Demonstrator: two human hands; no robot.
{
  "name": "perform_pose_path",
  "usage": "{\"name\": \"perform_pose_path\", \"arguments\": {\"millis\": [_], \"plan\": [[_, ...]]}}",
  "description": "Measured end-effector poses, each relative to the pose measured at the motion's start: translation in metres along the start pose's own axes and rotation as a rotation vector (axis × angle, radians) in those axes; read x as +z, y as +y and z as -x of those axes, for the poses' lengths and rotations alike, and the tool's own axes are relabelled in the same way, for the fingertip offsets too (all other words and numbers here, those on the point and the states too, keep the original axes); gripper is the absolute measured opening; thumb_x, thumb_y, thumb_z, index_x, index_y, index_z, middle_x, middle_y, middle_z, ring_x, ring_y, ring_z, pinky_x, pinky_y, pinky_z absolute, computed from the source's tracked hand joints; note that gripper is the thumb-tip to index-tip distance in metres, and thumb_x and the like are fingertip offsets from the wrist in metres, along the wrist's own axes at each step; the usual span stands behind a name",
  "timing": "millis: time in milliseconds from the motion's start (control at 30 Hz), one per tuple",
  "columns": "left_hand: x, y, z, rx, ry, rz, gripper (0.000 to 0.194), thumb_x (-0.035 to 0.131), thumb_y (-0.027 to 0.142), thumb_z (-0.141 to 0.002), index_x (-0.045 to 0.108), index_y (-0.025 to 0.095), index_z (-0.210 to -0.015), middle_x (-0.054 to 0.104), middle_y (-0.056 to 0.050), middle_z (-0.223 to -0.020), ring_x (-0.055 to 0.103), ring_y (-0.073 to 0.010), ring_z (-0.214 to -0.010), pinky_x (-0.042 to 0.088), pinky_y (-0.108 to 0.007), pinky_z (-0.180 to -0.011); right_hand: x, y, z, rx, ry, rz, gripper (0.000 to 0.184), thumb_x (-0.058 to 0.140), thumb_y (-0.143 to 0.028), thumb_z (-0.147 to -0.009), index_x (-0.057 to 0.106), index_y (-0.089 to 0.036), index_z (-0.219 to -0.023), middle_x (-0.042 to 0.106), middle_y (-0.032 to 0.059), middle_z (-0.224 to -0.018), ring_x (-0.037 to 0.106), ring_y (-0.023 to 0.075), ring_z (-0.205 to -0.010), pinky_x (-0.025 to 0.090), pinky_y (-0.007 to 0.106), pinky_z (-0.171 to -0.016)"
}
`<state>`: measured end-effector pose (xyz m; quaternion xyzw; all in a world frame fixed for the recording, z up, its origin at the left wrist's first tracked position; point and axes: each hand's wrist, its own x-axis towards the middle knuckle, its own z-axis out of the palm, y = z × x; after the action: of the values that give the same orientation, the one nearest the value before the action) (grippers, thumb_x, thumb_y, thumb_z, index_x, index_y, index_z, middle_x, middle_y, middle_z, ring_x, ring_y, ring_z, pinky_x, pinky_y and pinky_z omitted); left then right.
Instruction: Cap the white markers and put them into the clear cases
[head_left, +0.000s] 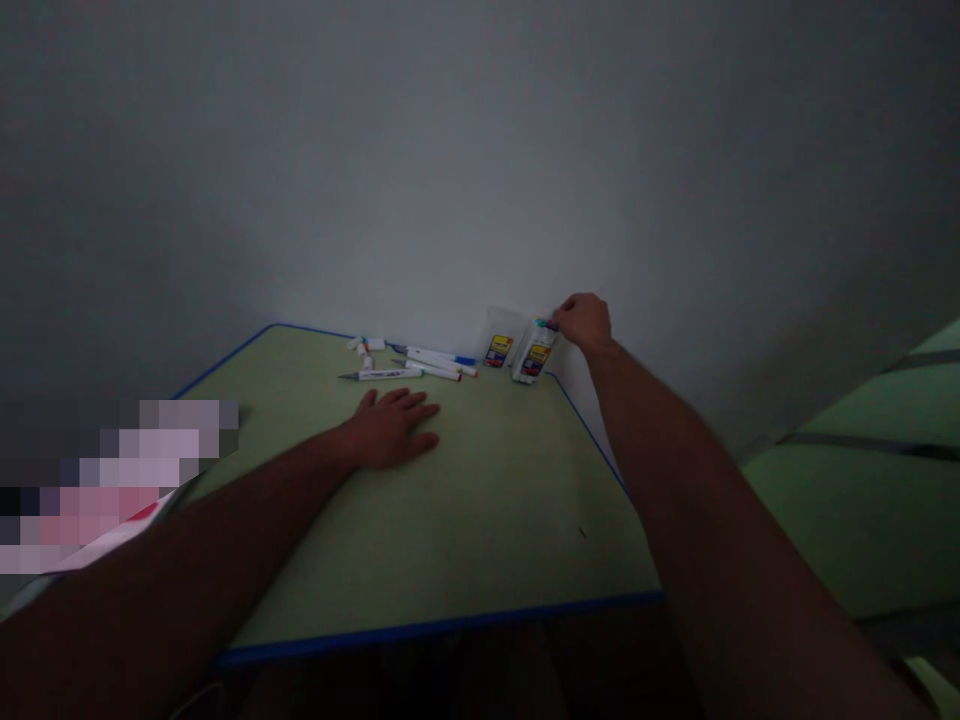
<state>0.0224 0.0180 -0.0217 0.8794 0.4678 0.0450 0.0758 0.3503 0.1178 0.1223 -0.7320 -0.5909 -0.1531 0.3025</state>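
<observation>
My left hand (390,428) lies flat on the pale green table (465,540), fingers spread, with nothing in it. Just beyond its fingertips are several white markers (435,370), some with bare pointed tips, and a few loose white caps (365,357). My right hand (585,318) is closed at the top of a clear marker case (531,358) that stands upright and holds markers with coloured ends. Its fingers pinch at the top there; what exactly they grip is too small to make out. Left of this case stands a second clear case (501,340) with a similar yellow label.
A grey wall (450,180) rises behind the table's far edge. Blue edging (435,628) runs round the tabletop. At the left is a blurred-out pink and white item (112,500). Another green surface (847,500) lies to the right. A small reddish mark (582,533) shows on the table.
</observation>
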Motion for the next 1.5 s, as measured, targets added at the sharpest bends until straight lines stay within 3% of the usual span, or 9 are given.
{"name": "perform_pose_path", "arguments": {"millis": [100,167,300,433,567,867,1167,1333,1500], "plan": [[0.000,-0.001,0.000,-0.003,0.010,0.016,0.072,0.033,0.067,-0.092,0.038,0.031,-0.154,0.029,-0.008,-0.164,0.024,-0.0365,-0.150,0.017,-0.069,-0.113,0.003,-0.013,0.017,-0.019,0.075,-0.055,0.017,0.061,-0.026,-0.083,0.074,-0.014,-0.086,0.073,0.0126,-0.091,0.067,0.0227,-0.086,0.051,0.032,-0.078],[0.000,0.000,0.001,0.000,0.009,0.022,0.072,0.034,0.067,-0.091,0.038,0.031,-0.154,0.030,-0.008,-0.164,0.024,-0.0368,-0.149,0.018,-0.068,-0.113,0.011,-0.022,0.034,-0.068,0.056,-0.079,0.023,0.058,-0.032,-0.087,0.072,-0.015,-0.080,0.072,0.0111,-0.085,0.065,0.0210,-0.082,0.049,0.031,-0.077],[-0.002,0.002,0.003,-0.003,0.006,0.027,0.073,0.034,0.066,-0.091,0.038,0.030,-0.154,0.030,-0.009,-0.163,0.025,-0.0369,-0.149,0.018,-0.068,-0.113,0.036,-0.037,0.073,-0.176,-0.092,-0.082,0.032,0.053,-0.039,-0.093,0.068,-0.017,-0.074,0.071,0.0074,-0.079,0.062,0.0178,-0.076,0.046,0.028,-0.074],[-0.004,0.002,0.003,0.000,0.015,0.022,0.072,0.034,0.066,-0.091,0.041,0.029,-0.152,0.033,-0.010,-0.162,0.026,-0.0361,-0.148,0.020,-0.066,-0.113,0.063,-0.052,0.106,-0.255,-0.261,-0.095,0.026,0.054,-0.033,-0.093,0.070,-0.017,-0.081,0.072,0.0072,-0.086,0.064,0.0172,-0.079,0.045,0.026,-0.074],[-0.004,-0.001,0.003,-0.024,0.029,-0.018,0.074,0.032,0.066,-0.092,0.042,0.023,-0.152,0.035,-0.017,-0.160,0.032,-0.0349,-0.146,0.026,-0.059,-0.113,0.081,-0.071,0.124,-0.353,-0.346,-0.171,0.021,0.054,-0.018,-0.089,0.073,-0.016,-0.095,0.075,0.0080,-0.099,0.067,0.0187,-0.092,0.047,0.027,-0.083],[-0.009,-0.004,0.010,-0.157,0.039,-0.109,0.082,0.029,0.072,-0.090,0.046,0.016,-0.147,0.043,-0.024,-0.152,0.041,-0.0404,-0.138,0.037,-0.055,-0.105,0.096,-0.117,0.132,-0.514,-0.510,-0.160,0.042,0.053,-0.010,-0.087,0.070,-0.022,-0.123,0.067,0.0059,-0.130,0.060,0.0205,-0.121,0.042,0.030,-0.106],[-0.022,-0.003,0.020,-0.302,-0.037,-0.084,0.086,0.034,0.076,-0.086,0.042,0.018,-0.149,0.039,-0.023,-0.155,0.036,-0.0410,-0.141,0.037,-0.057,-0.105,0.115,-0.133,0.131,-0.605,-0.595,-0.150,0.055,0.052,-0.007,-0.085,0.064,-0.026,-0.135,0.064,0.0020,-0.137,0.058,0.0198,-0.126,0.041,0.028,-0.107],[-0.024,-0.005,0.023,-0.329,-0.045,-0.080,0.092,0.035,0.078,-0.083,0.040,0.016,-0.150,0.037,-0.024,-0.156,0.035,-0.0422,-0.141,0.037,-0.058,-0.106,0.116,-0.137,0.134,-0.625,-0.608,-0.155,0.055,0.052,-0.009,-0.086,0.062,-0.027,-0.136,0.063,0.0016,-0.138,0.057,0.0201,-0.127,0.041,0.030,-0.106],[-0.027,-0.003,0.024,-0.334,-0.052,-0.076,0.090,0.035,0.078,-0.084,0.043,0.016,-0.149,0.041,-0.024,-0.154,0.037,-0.0426,-0.139,0.038,-0.057,-0.104,0.115,-0.137,0.136,-0.664,-0.544,-0.154,0.037,0.060,-0.021,-0.086,0.070,-0.023,-0.122,0.068,0.0051,-0.128,0.060,0.0228,-0.119,0.043,0.031,-0.103]]}}
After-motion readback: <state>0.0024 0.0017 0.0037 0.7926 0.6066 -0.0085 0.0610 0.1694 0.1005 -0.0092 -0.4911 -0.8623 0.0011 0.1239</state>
